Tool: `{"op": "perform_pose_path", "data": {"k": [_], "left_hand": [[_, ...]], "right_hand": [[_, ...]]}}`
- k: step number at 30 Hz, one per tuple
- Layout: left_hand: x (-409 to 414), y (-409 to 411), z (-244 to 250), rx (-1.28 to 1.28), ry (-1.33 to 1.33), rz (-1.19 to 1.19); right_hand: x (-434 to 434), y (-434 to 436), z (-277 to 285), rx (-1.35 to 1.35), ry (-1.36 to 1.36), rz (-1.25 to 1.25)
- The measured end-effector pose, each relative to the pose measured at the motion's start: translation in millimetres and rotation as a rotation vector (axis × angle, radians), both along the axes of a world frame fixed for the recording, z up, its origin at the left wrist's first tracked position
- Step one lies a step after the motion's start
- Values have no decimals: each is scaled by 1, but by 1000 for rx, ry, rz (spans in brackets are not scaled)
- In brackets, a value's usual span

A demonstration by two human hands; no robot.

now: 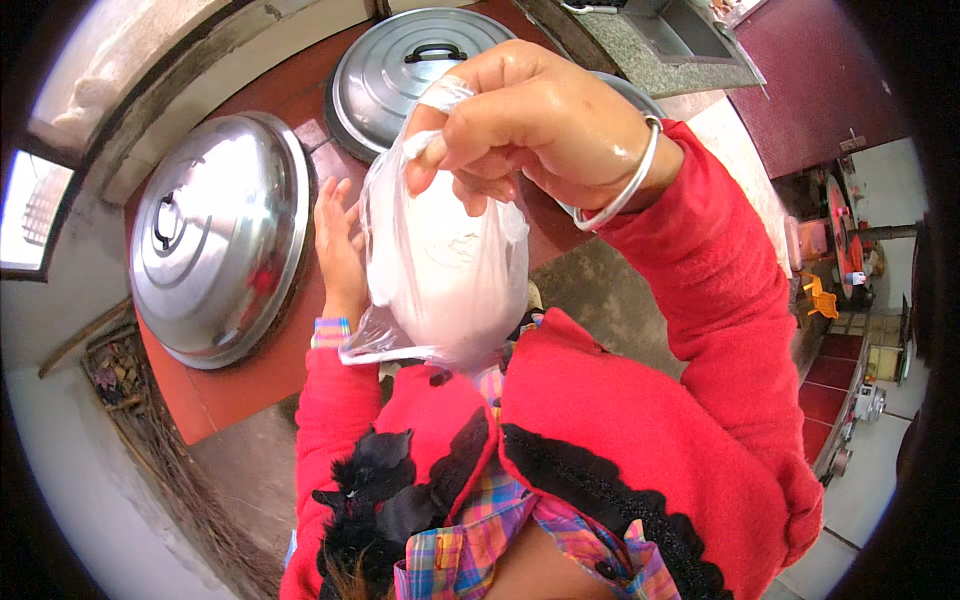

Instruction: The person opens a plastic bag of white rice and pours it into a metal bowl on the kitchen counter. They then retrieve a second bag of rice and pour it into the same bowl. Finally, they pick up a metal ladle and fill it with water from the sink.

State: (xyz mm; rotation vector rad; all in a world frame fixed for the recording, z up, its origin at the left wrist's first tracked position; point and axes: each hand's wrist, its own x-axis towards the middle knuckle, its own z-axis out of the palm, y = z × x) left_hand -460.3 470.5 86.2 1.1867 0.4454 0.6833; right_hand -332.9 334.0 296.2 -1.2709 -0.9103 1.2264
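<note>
My right hand [536, 127], with a pale bangle [621, 180] at its wrist, grips the bunched top of a thin, translucent plastic bag [457, 300]. The bag hangs upright in front of my chest, heavy with a white powder that looks like flour [457, 247]. One loose handle of the bag droops at its lower left. My left hand [339, 251] is raised along the bag's left side, fingers extended; the bag hides part of it, and I cannot tell whether they touch.
Two large metal lids, a domed one [217, 240] and a flatter one [405, 67], lie on a red tiled stove top [187, 397]. A sink [675, 30] is set in a stone counter [660, 75] at the back right. Dry brushwood [187, 480] lies at the lower left.
</note>
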Motion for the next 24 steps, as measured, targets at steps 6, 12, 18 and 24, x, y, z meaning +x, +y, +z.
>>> {"op": "perform_pose_path", "data": {"k": [6,12,18,24], "left_hand": [[-29,-5,14,263,77,-306],[-12,1,63,485,316,-623],[9,17,62,448,256,-781],[-17,1,26,391,131,-228]], "right_hand": [[-1,9,-3,55,-20,-59],[4,2,9,-6,-123,-7],[10,-7,15,18,-73,-55],[26,-6,5,44,64,-181]]}}
